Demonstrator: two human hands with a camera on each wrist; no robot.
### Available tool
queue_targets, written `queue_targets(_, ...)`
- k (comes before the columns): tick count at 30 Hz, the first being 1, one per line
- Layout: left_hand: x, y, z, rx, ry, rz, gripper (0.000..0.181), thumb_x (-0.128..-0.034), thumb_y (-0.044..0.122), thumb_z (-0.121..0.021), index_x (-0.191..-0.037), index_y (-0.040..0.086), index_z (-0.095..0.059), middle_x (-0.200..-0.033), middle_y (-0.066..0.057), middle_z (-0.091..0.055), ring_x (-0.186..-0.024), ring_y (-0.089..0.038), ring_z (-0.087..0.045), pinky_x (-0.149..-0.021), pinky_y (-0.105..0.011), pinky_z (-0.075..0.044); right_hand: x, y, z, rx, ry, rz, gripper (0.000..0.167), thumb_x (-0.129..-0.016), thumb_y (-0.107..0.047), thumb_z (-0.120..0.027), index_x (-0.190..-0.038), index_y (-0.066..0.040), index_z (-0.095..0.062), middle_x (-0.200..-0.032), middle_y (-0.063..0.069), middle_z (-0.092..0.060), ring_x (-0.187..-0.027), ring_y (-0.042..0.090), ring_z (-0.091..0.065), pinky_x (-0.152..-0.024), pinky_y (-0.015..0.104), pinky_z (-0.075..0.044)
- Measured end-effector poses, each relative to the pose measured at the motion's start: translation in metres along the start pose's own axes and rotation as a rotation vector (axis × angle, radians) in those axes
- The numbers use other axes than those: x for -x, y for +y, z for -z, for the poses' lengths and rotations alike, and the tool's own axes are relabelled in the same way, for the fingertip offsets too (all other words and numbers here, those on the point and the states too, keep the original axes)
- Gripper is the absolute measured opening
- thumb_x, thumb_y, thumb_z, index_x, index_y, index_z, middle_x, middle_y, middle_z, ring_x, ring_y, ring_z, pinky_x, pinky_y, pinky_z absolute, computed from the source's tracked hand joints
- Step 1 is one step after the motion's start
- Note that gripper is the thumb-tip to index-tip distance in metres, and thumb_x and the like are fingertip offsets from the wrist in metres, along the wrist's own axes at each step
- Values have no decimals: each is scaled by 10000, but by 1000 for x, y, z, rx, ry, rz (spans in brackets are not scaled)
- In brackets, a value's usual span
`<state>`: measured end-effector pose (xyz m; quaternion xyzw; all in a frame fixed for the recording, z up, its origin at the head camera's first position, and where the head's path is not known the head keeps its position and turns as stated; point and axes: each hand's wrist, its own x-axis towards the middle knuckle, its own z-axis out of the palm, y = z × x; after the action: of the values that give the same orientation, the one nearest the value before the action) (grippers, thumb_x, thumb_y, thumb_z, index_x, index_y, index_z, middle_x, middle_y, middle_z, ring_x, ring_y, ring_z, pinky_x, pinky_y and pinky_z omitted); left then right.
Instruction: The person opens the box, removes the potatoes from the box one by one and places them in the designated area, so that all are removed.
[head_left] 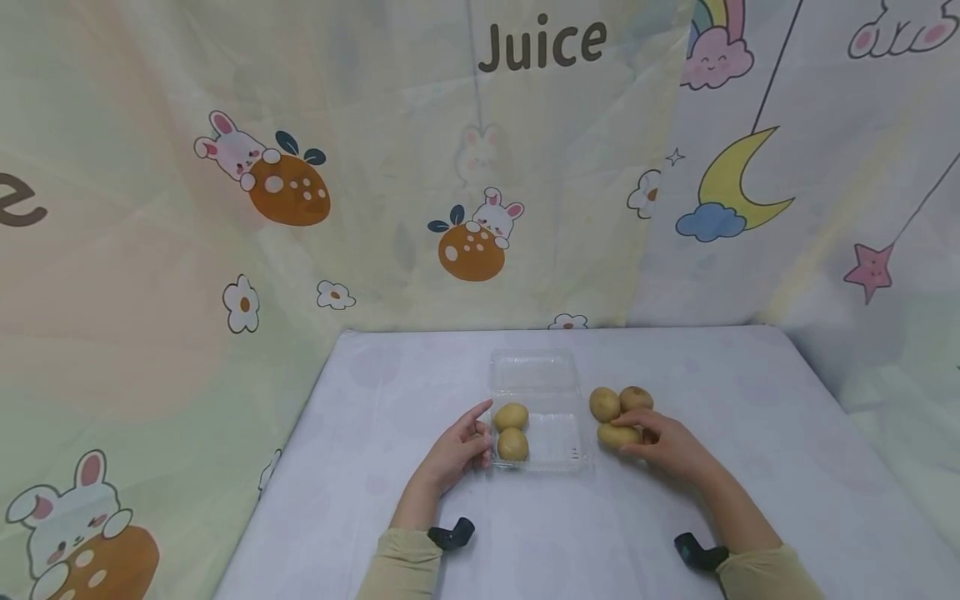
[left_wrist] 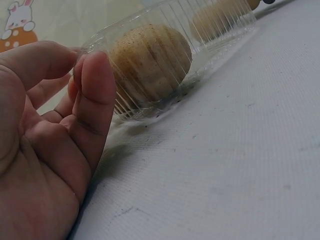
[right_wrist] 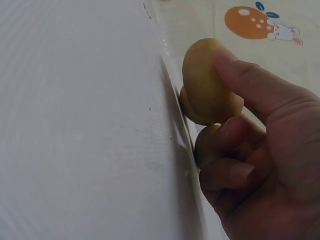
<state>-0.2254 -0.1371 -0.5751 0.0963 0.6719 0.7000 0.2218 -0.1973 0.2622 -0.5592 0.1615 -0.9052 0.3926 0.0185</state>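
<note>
A clear plastic box (head_left: 551, 437) lies with its lid (head_left: 532, 369) folded back on the far side. Two potatoes (head_left: 512, 417) (head_left: 513, 445) sit along its left side. My left hand (head_left: 457, 450) is at the box's left edge; in the left wrist view the fingers of that hand (left_wrist: 55, 125) grip the rim beside a potato (left_wrist: 150, 62). To the right of the box, my right hand (head_left: 667, 446) pinches a potato (head_left: 617, 436) between thumb and fingers. The right wrist view shows the right hand (right_wrist: 270, 135) holding this potato (right_wrist: 202, 82).
Two more potatoes (head_left: 604, 404) (head_left: 636, 398) lie just beyond the held one, right of the box. A white cloth (head_left: 360, 500) covers the table. Printed fabric (head_left: 420, 108) hangs behind its far edge.
</note>
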Motion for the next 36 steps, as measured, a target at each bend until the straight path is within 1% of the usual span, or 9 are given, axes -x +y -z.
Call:
queue_targets(6,1,1,0,-10,5,0,692,-949,143,-643,-1546,287,-324,-1019,0,-502,-729,-99,-577,-670,-255,-545,0,2,-3,-19,-15,-32,397,-802,-310,-807,-1166,-202,-689,-843,-42,-558,-686,45,-472,-587,230,-426)
queue_targets(13,0,0,0,-3,7,3,700,-940,152,-657,-1544,286,-329,-1023,-7,-504,-733,-106,-581,-669,-258,-547,0,7,-4,3,-19,-25,392,-816,-336,-791,-1177,-232,-682,-877,-58,-570,-701,37,-470,-595,223,-424)
queue_targets(18,0,-1,0,3,14,9,700,-928,175,-677,-1532,309,-350,-1034,-12,-507,-734,-110,-588,-669,-261,-553,0,7,-5,18,-18,-24,393,-818,-340,-786,-1181,-231,-679,-893,-68,-581,-716,38,-467,-605,221,-419)
queue_targets(24,-1,-1,1,9,11,10,704,-928,167,-676,-1535,302,-346,-1033,-13,-503,-732,-112,-589,-669,-261,-554,1,6,-5,13,-28,-53,402,-828,-353,-775,-1193,-218,-672,-896,-50,-570,-714,49,-463,-598,226,-415)
queue_targets(28,-1,-2,2,5,6,8,698,-931,167,-673,-1532,309,-348,-1034,-10,-499,-731,-110,-587,-668,-258,-549,2,7,-4,-5,-47,-81,406,-848,-355,-761,-1211,-203,-663,-859,-32,-552,-706,60,-462,-584,234,-413)
queue_targets(32,0,-2,1,-1,6,6,686,-933,173,-671,-1523,328,-358,-1031,-6,-498,-730,-109,-585,-671,-256,-544,2,6,-3,-22,-55,-114,407,-847,-385,-755,-1210,-227,-661,-824,-29,-532,-699,77,-470,-580,236,-418)
queue_targets(36,0,-2,1,-6,8,3,687,-936,176,-667,-1528,327,-351,-1032,-5,-498,-732,-107,-584,-674,-256,-543,2,6,-4,-23,-34,-111,402,-836,-390,-764,-1197,-239,-673,-835,-33,-542,-714,74,-478,-599,233,-420)
